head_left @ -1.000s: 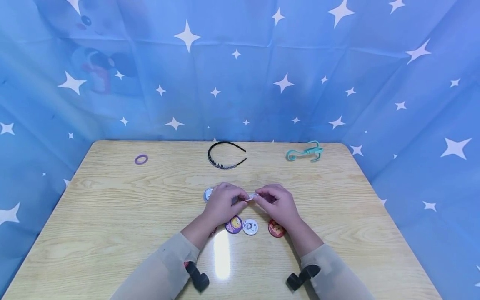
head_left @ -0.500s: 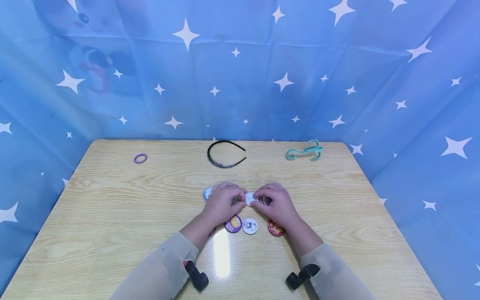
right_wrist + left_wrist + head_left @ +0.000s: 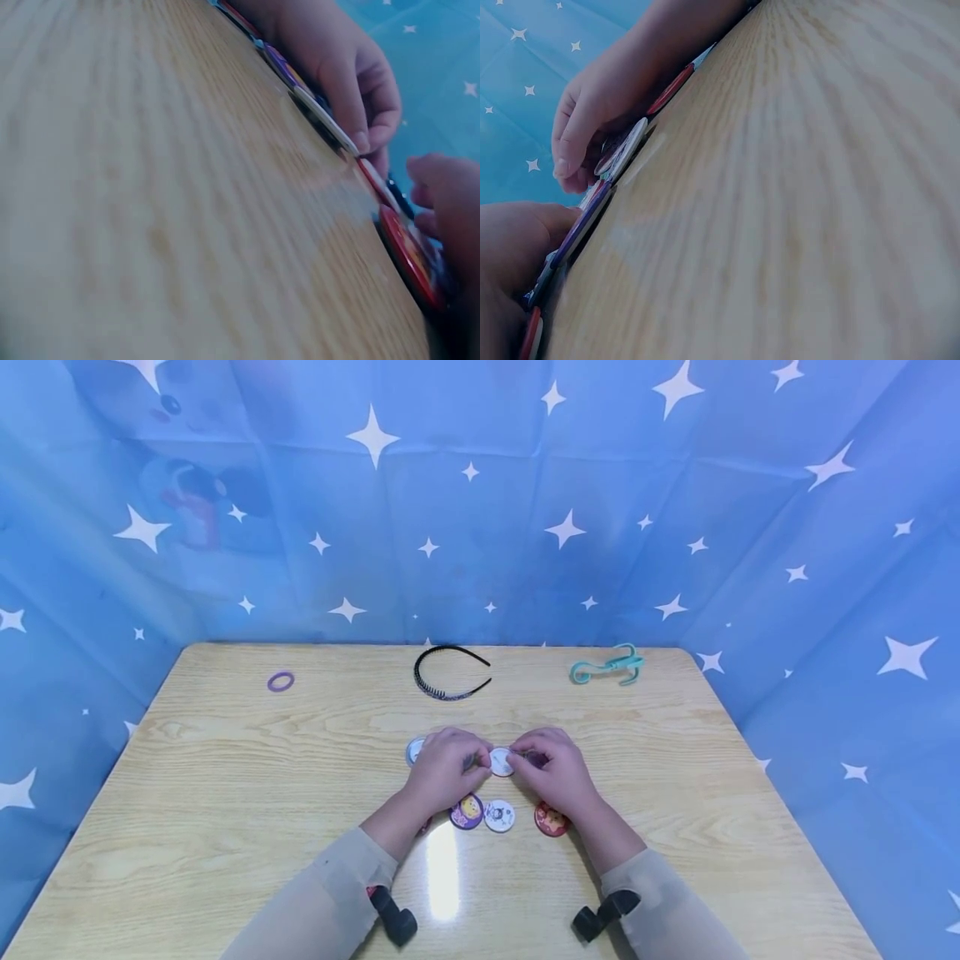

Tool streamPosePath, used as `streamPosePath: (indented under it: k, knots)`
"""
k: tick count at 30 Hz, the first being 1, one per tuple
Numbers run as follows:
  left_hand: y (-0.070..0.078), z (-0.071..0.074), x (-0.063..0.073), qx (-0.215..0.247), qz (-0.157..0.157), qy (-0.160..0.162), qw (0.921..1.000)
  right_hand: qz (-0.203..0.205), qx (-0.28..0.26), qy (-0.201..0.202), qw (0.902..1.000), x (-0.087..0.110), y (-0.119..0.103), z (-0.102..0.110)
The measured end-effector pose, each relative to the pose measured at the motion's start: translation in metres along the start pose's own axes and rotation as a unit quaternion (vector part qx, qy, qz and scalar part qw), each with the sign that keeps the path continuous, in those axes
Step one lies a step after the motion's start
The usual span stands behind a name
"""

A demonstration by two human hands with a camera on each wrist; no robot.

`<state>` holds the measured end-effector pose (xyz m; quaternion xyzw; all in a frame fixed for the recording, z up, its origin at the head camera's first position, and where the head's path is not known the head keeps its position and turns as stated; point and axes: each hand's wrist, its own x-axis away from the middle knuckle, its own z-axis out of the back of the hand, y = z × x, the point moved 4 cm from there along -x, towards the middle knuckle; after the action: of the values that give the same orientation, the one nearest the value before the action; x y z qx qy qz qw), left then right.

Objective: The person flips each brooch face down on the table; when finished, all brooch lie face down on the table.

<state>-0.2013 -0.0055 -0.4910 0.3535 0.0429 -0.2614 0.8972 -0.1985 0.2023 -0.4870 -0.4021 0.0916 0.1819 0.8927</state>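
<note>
A round button badge point(image 3: 501, 762) lies between my hands in the head view, its white pin side up. My left hand point(image 3: 447, 764) pinches its left edge between thumb and fingers. At its right edge, my right hand point(image 3: 552, 767) pinches with thumb and forefinger. In front lie a purple badge point(image 3: 467, 812), a white badge point(image 3: 499, 816) and a red badge point(image 3: 551, 819), picture side up. Beyond the left hand's knuckles shows part of another badge point(image 3: 415, 750). More badges are mostly hidden under both hands. The right wrist view shows the red badge point(image 3: 409, 255) close to the right hand.
At the back of the wooden table point(image 3: 225, 827) lie a purple ring point(image 3: 281, 682), a black toothed headband point(image 3: 442, 696) and a turquoise hair claw-like clip point(image 3: 609, 667). A blue star-patterned cloth point(image 3: 480, 527) hangs behind the table.
The badge between the hands was tilted up nearly edge-on a second ago; it has been lowered flat, pin side up, and shifted slightly toward me. Both hands stay almost in place.
</note>
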Motion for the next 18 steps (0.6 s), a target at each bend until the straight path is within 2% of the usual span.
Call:
streamPosePath:
  k: [5,12,15,18]
  knots:
    - [-0.001,0.0,0.001,0.006,0.006,0.0,1.0,-0.014,-0.01,0.027,0.9995,0.002,0.003,0.01]
    - [-0.004,-0.002,0.003,0.014,0.015,0.0,0.9998,-0.035,0.034,0.051,0.9975,0.021,0.02,0.032]
    - [-0.005,-0.002,0.003,0.006,0.015,-0.006,0.9998,-0.056,0.046,0.045,0.9964,0.027,0.027,0.038]
    - [-0.005,-0.001,0.002,0.003,0.025,-0.012,0.9996,-0.075,0.061,0.017,0.9952,0.028,0.031,0.038]
